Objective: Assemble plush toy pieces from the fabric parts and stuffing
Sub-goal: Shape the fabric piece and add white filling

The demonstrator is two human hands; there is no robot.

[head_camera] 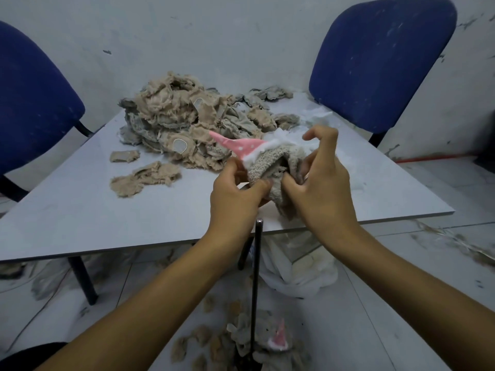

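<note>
Between our fingertips we hold a beige-grey plush toy point(270, 167) wearing a pink hat with white dots point(241, 144) and a white fluffy trim. Beyond our fingers we see a beige and grey pile of fabric pieces point(184, 121) on a pale grey table point(80, 210), flanked by two blue chairs point(380, 60).

The left chair point(32, 103) was cut off by the frame edge; the plush toy point(270, 167) was partly hidden behind both hands.
</note>
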